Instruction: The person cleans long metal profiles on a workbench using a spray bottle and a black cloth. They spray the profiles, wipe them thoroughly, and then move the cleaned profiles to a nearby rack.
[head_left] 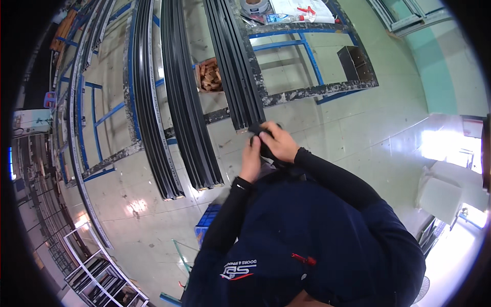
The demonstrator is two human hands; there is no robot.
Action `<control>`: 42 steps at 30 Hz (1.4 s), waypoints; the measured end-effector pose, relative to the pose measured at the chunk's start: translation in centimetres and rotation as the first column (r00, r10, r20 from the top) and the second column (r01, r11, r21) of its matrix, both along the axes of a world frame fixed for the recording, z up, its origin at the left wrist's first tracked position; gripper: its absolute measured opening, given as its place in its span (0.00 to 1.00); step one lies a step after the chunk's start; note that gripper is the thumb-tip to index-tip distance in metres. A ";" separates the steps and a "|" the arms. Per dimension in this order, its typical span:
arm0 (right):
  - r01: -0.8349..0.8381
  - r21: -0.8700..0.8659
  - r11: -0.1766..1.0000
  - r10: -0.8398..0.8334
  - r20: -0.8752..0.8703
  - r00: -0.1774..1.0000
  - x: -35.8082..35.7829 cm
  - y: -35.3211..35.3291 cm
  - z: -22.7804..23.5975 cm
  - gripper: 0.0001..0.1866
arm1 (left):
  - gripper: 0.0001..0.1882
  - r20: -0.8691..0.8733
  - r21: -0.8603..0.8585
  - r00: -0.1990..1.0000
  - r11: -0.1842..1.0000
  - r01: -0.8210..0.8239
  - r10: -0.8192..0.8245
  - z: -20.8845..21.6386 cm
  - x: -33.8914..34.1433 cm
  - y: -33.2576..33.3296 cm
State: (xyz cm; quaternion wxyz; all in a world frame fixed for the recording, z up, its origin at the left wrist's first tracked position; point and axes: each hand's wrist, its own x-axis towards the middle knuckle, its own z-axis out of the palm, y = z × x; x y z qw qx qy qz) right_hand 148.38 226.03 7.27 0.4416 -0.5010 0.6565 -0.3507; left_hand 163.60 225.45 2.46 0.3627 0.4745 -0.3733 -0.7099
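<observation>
Close to my body, both hands are closed around a small dark black piece [265, 149]; its exact kind cannot be made out. My left hand [250, 159] grips it from the left, with the thumb up along its side. My right hand [280, 144] wraps over it from the right, fingers bent across the top. Just beyond my hands is the near end of a long black profile bar [236, 71], lying on the rack. Fingers hide much of the piece, and whether it touches the bar is unclear.
Further bundles of black profiles [186, 112] [148, 102] lie to the left, their ends jutting toward me. They rest on a blue metal rack [307, 56]. A box of wood blocks [209, 77] sits between bars. Tape, papers [302, 9] lie far right; a blue crate [207, 217] stands low left.
</observation>
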 end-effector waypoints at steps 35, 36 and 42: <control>-0.094 0.198 0.976 0.131 -0.184 0.974 -10.2 3.6 -0.2 0.16 | 0.25 0.939 -0.329 0.218 0.519 0.789 0.264 -3.2 -2.3 -7.6; -0.103 0.213 0.972 0.141 -0.168 0.976 -9.9 3.8 0.1 0.16 | 0.23 0.921 -0.386 0.282 0.513 0.767 0.270 -3.9 -1.4 -6.1; -0.071 0.242 0.968 0.098 -0.102 0.990 -10.0 6.3 -1.8 0.16 | 0.17 0.862 -0.093 0.505 0.993 0.069 0.046 -0.6 3.3 1.9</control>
